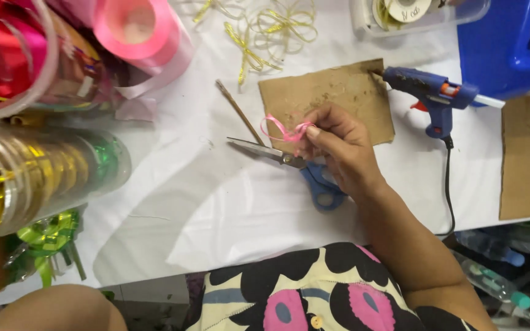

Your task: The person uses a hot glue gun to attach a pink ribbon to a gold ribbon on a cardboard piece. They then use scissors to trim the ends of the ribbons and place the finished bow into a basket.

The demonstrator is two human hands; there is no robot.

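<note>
Pink thin ribbon loop (282, 130) is pinched in the right hand (337, 147), just above the blue-handled steel scissors (289, 165). Beyond the scissors lies a brown cardboard square (338, 92). The left hand is out of view.

Only 1 camera, on the person's head, looks steeply down, from near, at the white table (203, 202).

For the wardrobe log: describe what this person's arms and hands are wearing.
The right hand is bare: no glove, ring or watch shows. The right forearm has no sleeve. A bare left arm shows at the bottom edge; its hand is out of view.
</note>
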